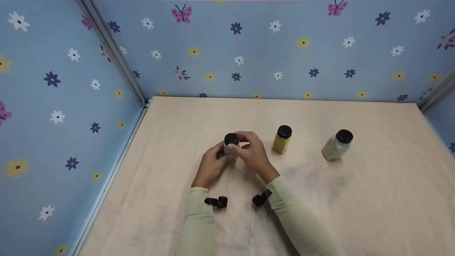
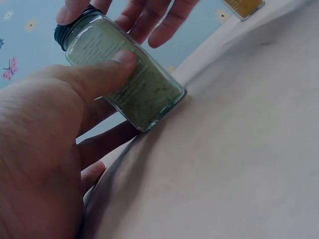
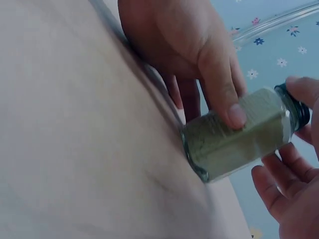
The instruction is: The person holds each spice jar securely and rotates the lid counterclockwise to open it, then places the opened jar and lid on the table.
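A square glass spice jar (image 2: 154, 92) with green powder and a black lid (image 1: 231, 138) stands at the middle of the table. My left hand (image 1: 211, 165) grips the jar's body, its thumb lying across the printed side in the left wrist view. From the other side my right hand (image 1: 254, 153) holds the black lid between thumb and fingers. The lid sits on the jar's neck; whether it is tight I cannot tell. In both wrist views the jar's base meets the cloth.
To the right stands a spice jar of yellow powder (image 1: 280, 144) with a black lid. Farther right is another black-lidded jar (image 1: 334, 148) with pale greenish contents. A pale cloth (image 1: 199, 117) covers the table, and flowered blue panels (image 1: 256, 46) border it.
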`<state>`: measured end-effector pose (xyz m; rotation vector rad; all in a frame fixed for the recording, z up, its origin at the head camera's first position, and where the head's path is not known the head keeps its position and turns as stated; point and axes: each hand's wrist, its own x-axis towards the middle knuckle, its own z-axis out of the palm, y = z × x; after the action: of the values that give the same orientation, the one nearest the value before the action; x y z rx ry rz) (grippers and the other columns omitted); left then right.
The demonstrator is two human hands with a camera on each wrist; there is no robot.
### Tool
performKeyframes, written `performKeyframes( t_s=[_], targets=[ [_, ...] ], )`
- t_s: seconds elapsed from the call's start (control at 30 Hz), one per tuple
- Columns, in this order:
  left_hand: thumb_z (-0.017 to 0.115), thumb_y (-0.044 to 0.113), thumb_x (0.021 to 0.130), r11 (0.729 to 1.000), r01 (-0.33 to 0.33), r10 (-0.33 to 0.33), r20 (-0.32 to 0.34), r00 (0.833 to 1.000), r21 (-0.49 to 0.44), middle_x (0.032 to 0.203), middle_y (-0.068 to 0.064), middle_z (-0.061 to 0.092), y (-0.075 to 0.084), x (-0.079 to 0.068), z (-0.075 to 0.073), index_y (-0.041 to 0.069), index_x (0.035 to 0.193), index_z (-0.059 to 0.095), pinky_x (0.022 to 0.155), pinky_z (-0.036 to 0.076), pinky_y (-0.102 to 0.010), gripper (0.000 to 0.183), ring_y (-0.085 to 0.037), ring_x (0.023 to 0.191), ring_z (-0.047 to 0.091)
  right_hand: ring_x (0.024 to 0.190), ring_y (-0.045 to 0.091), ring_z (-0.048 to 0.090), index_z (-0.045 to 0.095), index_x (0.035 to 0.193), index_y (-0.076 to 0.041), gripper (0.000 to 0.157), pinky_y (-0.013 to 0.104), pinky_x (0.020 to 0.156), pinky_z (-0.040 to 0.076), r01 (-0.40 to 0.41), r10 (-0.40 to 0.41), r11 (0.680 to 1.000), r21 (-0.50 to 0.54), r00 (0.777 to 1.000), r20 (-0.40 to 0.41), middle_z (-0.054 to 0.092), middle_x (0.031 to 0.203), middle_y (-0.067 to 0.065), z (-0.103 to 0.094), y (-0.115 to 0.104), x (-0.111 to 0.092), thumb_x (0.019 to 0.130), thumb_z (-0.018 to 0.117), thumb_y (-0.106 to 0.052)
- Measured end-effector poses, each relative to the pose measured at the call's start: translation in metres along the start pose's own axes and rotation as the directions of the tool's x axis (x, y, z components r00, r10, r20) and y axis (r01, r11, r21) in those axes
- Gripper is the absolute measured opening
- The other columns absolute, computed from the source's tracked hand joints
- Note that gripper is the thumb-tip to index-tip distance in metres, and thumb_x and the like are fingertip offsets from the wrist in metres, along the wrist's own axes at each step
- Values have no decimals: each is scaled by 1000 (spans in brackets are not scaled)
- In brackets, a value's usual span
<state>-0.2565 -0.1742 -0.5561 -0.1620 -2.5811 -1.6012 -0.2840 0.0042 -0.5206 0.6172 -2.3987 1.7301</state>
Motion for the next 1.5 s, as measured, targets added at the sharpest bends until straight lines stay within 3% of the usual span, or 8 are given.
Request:
performKeyframes(
  t_s=[0.17,0.4,0.67,0.8,0.97,1.17,1.37,1.5],
  targets=[
    [70,31,95,1000,-17,18,36,999,-10,138,4,59,-1,2,1,24,149,51,109,40,-38,57,-14,128,52,102,16,58,65,130,-15,46,44,86,53,24,-25,1000,16,998,64,59,111,2,-9,8,6,90,76,-37],
    [70,35,95,994,-62,58,45,997,91,137,5,61,-3,1,-3,26,151,48,106,41,-40,61,-15,119,56,100,19,57,64,132,-12,47,41,79,53,107,-97,992,-63,985,145,58,108,2,-15,10,9,94,71,-37],
    [68,44,94,997,-45,41,58,997,63,137,6,60,-3,1,-6,33,151,45,107,40,-41,62,-14,122,55,101,20,57,63,132,-17,39,39,75,51,185,-160,977,-106,964,214,55,111,3,-20,8,14,98,65,-36],
    [69,44,93,999,-37,37,67,997,-7,137,8,60,-2,3,-6,36,150,47,107,42,-37,62,-10,123,55,103,17,58,62,134,-14,42,37,76,52,143,-124,986,-85,972,198,56,111,2,-20,6,14,97,67,-34],
    [72,28,94,994,-11,20,83,996,-106,135,9,61,-2,3,-8,33,147,50,105,45,-35,57,-8,120,59,99,14,59,63,130,-11,50,34,77,54,107,-93,990,-88,985,143,59,110,0,-14,2,13,91,73,-41],
    [68,15,96,994,30,-21,80,997,-109,135,9,61,-3,1,-12,31,145,54,108,42,-37,53,-9,123,57,97,11,60,66,121,-15,41,30,74,55,157,-146,982,-102,983,112,60,107,-1,-6,0,11,90,75,-40],
    [67,18,97,996,21,-12,104,995,-87,140,9,57,-4,2,-14,31,149,49,109,40,-34,57,-7,127,54,95,17,58,68,124,-18,39,31,71,54,185,-175,978,-92,979,106,58,102,-2,-5,4,12,92,73,-39],
    [67,21,97,998,15,-6,131,991,-66,142,12,54,-4,2,-14,37,150,45,111,38,-34,60,-5,129,51,95,22,58,69,124,-18,37,38,72,55,189,-179,978,-90,977,115,56,102,0,-6,7,13,93,72,-39]
  ],
)
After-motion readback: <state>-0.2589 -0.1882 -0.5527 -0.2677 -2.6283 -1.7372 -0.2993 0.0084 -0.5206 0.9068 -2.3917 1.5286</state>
